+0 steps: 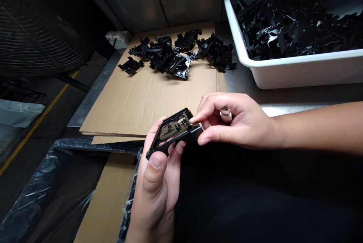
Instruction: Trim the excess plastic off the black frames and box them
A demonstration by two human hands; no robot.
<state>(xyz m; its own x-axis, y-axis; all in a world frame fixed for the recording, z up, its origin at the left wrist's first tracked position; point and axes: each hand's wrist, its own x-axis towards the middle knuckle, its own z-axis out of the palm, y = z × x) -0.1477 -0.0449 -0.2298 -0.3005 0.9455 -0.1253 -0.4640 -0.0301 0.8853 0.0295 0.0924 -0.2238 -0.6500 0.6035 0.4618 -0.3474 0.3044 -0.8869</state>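
Note:
My left hand [157,182] is wrapped round a black molded plastic part [172,127], thumb along its near edge and fingers underneath. The part is a shallow frame with cutouts and small raised details, tilted up towards the right. My right hand [231,120] is closed at the part's right end, with the index fingertip on its upper face and the thumb by the lower corner. A silver ring [225,114] sits on a finger of that hand. Some of the right hand's other fingers are partly hidden.
Several similar black parts [178,59] lie heaped on stacked cardboard sheets [127,99] beyond my hands. A white bin [306,70] full of black parts stands at the right. Below left is a container lined with a dark plastic bag [56,171]. A large fan [36,35] stands at the left.

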